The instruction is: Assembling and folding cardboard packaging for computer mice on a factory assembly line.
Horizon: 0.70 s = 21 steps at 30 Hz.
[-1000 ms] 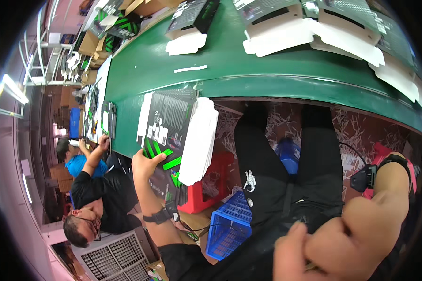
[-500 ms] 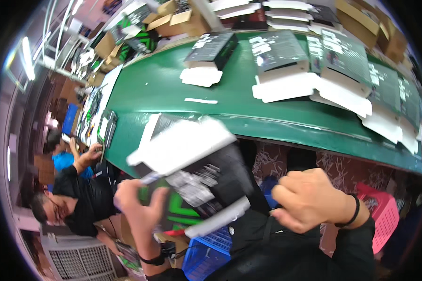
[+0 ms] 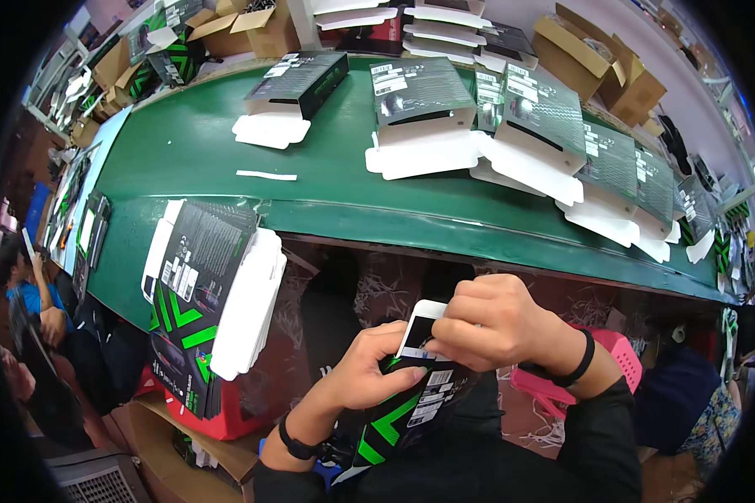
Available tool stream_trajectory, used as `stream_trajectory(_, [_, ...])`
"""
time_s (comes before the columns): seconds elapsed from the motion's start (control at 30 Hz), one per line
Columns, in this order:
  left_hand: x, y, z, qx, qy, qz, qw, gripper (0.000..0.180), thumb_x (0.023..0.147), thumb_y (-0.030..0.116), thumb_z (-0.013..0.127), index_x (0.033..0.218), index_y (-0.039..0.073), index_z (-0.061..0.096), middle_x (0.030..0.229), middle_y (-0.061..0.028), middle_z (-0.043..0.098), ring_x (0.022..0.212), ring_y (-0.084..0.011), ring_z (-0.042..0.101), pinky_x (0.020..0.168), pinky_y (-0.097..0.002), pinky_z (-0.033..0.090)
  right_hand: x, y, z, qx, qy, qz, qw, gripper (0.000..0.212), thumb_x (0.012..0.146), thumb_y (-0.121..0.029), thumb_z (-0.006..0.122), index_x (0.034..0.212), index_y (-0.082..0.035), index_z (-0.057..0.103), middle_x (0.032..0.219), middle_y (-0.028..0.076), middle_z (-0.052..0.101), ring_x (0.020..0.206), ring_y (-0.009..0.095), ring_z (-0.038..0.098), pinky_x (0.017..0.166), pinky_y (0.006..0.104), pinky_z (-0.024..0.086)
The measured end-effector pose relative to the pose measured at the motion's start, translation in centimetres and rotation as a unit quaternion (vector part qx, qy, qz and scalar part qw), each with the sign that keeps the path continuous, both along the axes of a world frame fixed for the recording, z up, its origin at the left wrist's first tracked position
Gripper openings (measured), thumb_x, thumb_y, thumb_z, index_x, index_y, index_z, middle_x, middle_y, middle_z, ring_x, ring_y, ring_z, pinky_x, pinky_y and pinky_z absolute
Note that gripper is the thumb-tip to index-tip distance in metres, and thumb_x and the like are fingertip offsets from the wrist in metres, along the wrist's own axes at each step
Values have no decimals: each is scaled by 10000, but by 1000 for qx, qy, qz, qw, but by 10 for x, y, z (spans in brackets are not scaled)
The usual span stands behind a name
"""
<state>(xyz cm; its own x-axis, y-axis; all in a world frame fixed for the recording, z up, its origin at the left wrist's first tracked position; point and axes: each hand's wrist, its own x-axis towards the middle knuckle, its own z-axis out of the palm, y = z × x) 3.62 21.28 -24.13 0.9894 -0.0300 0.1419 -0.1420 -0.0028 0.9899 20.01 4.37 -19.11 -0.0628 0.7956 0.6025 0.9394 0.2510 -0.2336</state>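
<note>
A black carton (image 3: 432, 398) with green chevrons and white labels is upright close to my body. My left hand (image 3: 369, 369) grips it by its upper edge, thumb on the printed face. At the carton's top end stands a white flap (image 3: 428, 312) with a dark slot or gap below it. The right hand (image 3: 491, 327) is closed over that flap's right side, fingers curled down against it. Those fingertips are partly hidden. Left of my hands, a stack of flat printed cartons (image 3: 197, 243) overhangs the table edge.
Opened-out black cartons (image 3: 428, 88) with white end flaps line the green table (image 3: 184, 159). A white paper strip (image 3: 266, 175) lies there. Brown boxes (image 3: 575, 50) stand behind. Below are a red stool (image 3: 226, 423), a pink plastic stool (image 3: 617, 360) and paper shreds. People sit at the left.
The carton, blurred and held out by my left hand before, is now close to my body. My right hand, a separate fist earlier, has come onto its flap. The view has swung right.
</note>
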Motion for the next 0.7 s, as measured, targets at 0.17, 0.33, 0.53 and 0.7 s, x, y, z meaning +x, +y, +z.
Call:
stream_trajectory(0.17, [1,2,-12,3,0,-36,999,245,810,68,744,1034,-10,681,1023,-125,666,939,-268,635,844,-369,496,2,1,-9,-16,-10,11,1000,252,819,-272,789,787,-119,591,670,-12,436,572,147,485,464,295,383])
stream_trajectory(0.33, [-2,3,-10,-1,-9,-42,999,217,817,85,744,1009,4,682,978,-118,649,910,-286,614,819,-387,486,1,8,-9,-17,-56,57,997,336,813,-311,794,705,-135,529,654,-17,394,561,132,464,442,276,357])
stream_trajectory(0.53, [0,17,-4,135,-32,0,990,224,815,131,780,980,13,685,882,-128,583,855,-312,565,761,-410,453,-8,6,-5,-11,-74,73,995,312,815,-277,807,706,-128,556,636,-25,400,536,134,458,437,276,357])
stream_trajectory(0.7, [-23,47,-73,-357,51,166,918,370,1068,172,485,1340,-61,575,1303,-173,647,1175,-286,642,1033,-405,498,2,-17,-11,121,147,-55,980,226,855,-203,801,844,-46,638,674,27,577,521,184,487,472,314,386])
